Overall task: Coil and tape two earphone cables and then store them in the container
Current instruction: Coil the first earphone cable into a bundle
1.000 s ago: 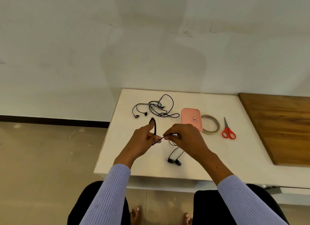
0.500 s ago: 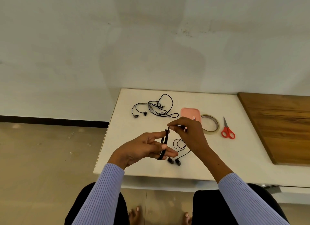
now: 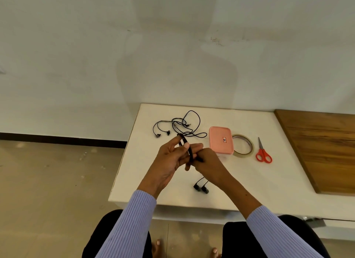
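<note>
A black earphone cable (image 3: 186, 146) is wound in loops around the fingers of my left hand (image 3: 171, 158), which is raised above the white table (image 3: 269, 181). My right hand (image 3: 208, 163) pinches the same cable beside the coil. Its two earbuds (image 3: 200, 187) hang below my right hand, close to the tabletop. A second black earphone cable (image 3: 182, 127) lies loose and tangled at the back of the table. A pink closed container (image 3: 221, 139) sits to the right of my hands.
A roll of clear tape (image 3: 243, 146) lies against the container's right side. Red-handled scissors (image 3: 263, 152) lie further right. A wooden board (image 3: 322, 150) covers the table's right part. The table's left edge drops to the floor.
My right hand has come down from above the coil to beside my left fingers, laying more cable on them. The loose loop under my hands is gone and the earbuds hang shorter.
</note>
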